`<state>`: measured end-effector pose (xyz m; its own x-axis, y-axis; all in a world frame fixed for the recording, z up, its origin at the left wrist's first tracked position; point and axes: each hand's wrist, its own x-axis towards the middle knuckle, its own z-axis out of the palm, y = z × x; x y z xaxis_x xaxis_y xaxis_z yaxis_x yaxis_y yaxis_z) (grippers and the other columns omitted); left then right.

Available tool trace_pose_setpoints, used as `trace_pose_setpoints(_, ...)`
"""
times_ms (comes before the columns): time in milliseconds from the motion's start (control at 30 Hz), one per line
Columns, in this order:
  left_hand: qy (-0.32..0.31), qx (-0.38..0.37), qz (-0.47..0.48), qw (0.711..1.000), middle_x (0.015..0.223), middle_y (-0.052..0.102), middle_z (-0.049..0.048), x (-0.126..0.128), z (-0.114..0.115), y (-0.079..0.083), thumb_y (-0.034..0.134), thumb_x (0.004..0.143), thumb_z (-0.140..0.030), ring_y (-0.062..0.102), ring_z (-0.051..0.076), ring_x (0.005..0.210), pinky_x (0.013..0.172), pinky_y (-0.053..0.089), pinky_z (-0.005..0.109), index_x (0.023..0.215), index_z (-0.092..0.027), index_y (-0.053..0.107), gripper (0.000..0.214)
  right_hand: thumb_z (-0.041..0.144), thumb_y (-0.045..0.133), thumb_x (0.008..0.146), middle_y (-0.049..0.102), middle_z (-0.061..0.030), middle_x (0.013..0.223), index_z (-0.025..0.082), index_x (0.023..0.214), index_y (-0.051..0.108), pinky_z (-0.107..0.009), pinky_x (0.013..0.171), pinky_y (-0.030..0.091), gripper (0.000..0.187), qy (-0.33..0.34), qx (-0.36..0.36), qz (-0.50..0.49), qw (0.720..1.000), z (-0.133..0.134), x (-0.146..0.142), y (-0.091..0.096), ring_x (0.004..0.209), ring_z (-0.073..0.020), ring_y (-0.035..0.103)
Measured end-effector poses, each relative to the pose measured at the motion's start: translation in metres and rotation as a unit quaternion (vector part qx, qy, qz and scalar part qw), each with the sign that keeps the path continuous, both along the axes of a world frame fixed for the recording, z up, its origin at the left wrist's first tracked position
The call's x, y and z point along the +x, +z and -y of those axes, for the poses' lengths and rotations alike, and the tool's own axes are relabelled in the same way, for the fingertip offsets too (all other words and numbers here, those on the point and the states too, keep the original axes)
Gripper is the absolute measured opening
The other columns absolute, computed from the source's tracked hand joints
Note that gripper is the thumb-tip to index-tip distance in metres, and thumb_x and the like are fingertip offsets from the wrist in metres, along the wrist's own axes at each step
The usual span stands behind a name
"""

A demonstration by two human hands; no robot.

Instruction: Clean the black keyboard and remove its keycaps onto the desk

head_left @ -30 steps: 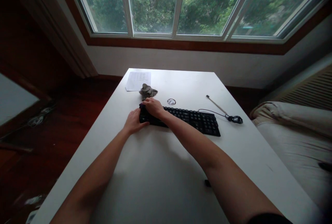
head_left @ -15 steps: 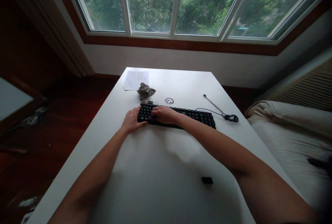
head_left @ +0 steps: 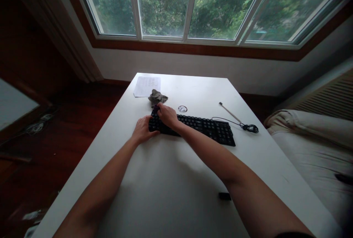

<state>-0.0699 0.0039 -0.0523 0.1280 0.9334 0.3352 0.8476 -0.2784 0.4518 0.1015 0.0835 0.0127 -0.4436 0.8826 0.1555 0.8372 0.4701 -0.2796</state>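
Observation:
A black keyboard (head_left: pixel 205 125) lies flat across the white table in front of me. My left hand (head_left: pixel 143 129) grips its left end, with the thumb along the near edge and the fingers at the side. Over the far left corner of the keys is my right hand (head_left: pixel 167 115), its fingers closed on a small dark purplish thing (head_left: pixel 156 108) whose kind I cannot make out. Just beyond that corner sits a crumpled grey cloth (head_left: pixel 156 96).
Papers (head_left: pixel 147 86) lie at the far left of the white table (head_left: pixel 165 186). A round patterned disc (head_left: pixel 182 109) is behind the keyboard. To the right are a thin stick with a dark tip (head_left: pixel 230 112) and a coiled black cable (head_left: pixel 249 127). A small black block (head_left: pixel 224 196) lies by my right forearm.
My right hand has moved away from me and slightly left, from the lower left keys to the far left corner. My left hand still holds the keyboard's left end. The view has shifted slightly.

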Motion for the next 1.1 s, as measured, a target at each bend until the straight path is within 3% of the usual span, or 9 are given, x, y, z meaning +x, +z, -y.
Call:
trace_pose_setpoints(133, -0.006, 0.008, 0.017, 1.000, 0.120, 0.065, 0.0116, 0.000, -0.001, 0.001, 0.081, 0.067, -0.055, 0.061, 0.035, 0.113, 0.098, 0.047, 0.050, 0.129, -0.023, 0.053, 0.075, 0.027, 0.032, 0.106, 0.072, -0.0112, 0.112, 0.022, 0.123, 0.052, -0.033, 0.082, 0.048, 0.027, 0.029, 0.008, 0.060, 0.998, 0.009, -0.021, -0.003, 0.099, -0.0249, 0.069)
trace_pose_setpoints(267, -0.001, 0.000, 0.009, 1.000, 0.119, 0.065, 0.0110, -0.001, -0.002, 0.000, 0.081, 0.067, -0.058, 0.061, 0.035, 0.112, 0.098, 0.047, 0.049, 0.126, -0.023, 0.053, 0.074, 0.026, 0.030, 0.107, 0.072, -0.0128, 0.113, 0.022, 0.122, 0.052, -0.035, 0.083, 0.050, 0.027, 0.043, 0.016, 0.102, 0.994, 0.008, -0.016, -0.005, 0.100, -0.0254, 0.070)
trace_pose_setpoints(500, 0.005, -0.006, -0.011, 1.000, 0.123, 0.062, 0.0098, 0.000, 0.001, -0.001, 0.078, 0.071, -0.059, 0.058, 0.034, 0.114, 0.101, 0.045, 0.050, 0.125, -0.025, 0.050, 0.069, 0.022, 0.029, 0.106, 0.072, -0.0148, 0.114, 0.022, 0.126, 0.051, -0.034, 0.081, 0.050, 0.030, -0.020, 0.010, 0.139, 0.990, 0.006, 0.044, -0.008, 0.099, -0.0260, 0.071)
trace_pose_setpoints(700, 0.010, -0.011, -0.007, 1.000, 0.122, 0.061, 0.0092, 0.000, 0.004, -0.001, 0.078, 0.072, -0.058, 0.057, 0.034, 0.114, 0.100, 0.045, 0.050, 0.123, -0.026, 0.050, 0.066, 0.026, 0.038, 0.104, 0.072, -0.0130, 0.115, 0.024, 0.129, 0.051, -0.033, 0.080, 0.047, 0.028, -0.094, -0.006, 0.133, 0.987, 0.016, 0.105, -0.009, 0.100, -0.0272, 0.069)
trace_pose_setpoints(833, 0.012, -0.012, 0.000, 1.000, 0.122, 0.061, 0.0095, -0.001, 0.003, -0.003, 0.078, 0.071, -0.058, 0.057, 0.034, 0.115, 0.101, 0.044, 0.050, 0.123, -0.026, 0.051, 0.067, 0.032, 0.045, 0.102, 0.073, -0.0137, 0.110, 0.022, 0.126, 0.054, -0.033, 0.079, 0.046, 0.027, -0.141, -0.020, 0.138, 0.980, 0.016, 0.125, -0.005, 0.098, -0.0277, 0.069)
trace_pose_setpoints(933, 0.013, -0.010, 0.001, 1.000, 0.121, 0.062, 0.0100, 0.001, 0.001, -0.003, 0.079, 0.070, -0.058, 0.057, 0.035, 0.115, 0.102, 0.044, 0.051, 0.123, -0.026, 0.051, 0.068, 0.036, 0.043, 0.103, 0.072, -0.0145, 0.109, 0.021, 0.124, 0.055, -0.034, 0.080, 0.046, 0.028, -0.146, -0.001, 0.114, 0.983, 0.014, 0.111, 0.000, 0.099, -0.0280, 0.068)
trace_pose_setpoints(1100, -0.001, -0.008, -0.008, 1.000, 0.123, 0.062, 0.0111, 0.004, 0.000, -0.002, 0.077, 0.071, -0.060, 0.057, 0.035, 0.117, 0.102, 0.044, 0.050, 0.125, -0.024, 0.051, 0.070, 0.036, 0.045, 0.102, 0.072, -0.0130, 0.113, 0.022, 0.125, 0.055, -0.033, 0.081, 0.047, 0.029, -0.068, 0.000, 0.075, 0.995, 0.012, 0.046, 0.008, 0.101, -0.0274, 0.068)
